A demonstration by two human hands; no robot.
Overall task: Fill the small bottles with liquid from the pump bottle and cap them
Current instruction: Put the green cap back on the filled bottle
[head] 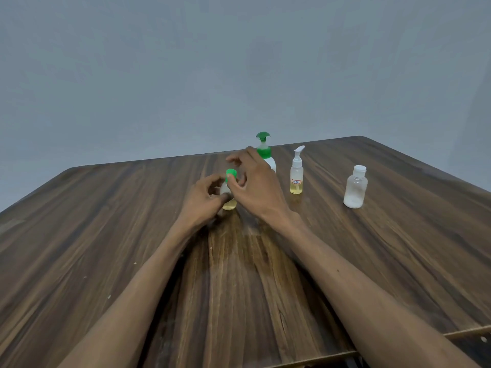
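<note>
At the middle of the wood-grain table [106, 235], a small bottle [230, 203] with yellowish liquid at its bottom stands between both hands. The left hand [203, 200] curls round its body; the right hand [256, 187] pinches its green cap [231, 173], other fingers spread. Behind stands the green-topped pump bottle [265, 152]. To the right, a small spray bottle [296, 176] carries a label too blurred to read, and a translucent white-capped bottle [355, 188] stands farther right.

Two bare forearms, no sleeves, bare hands
</note>
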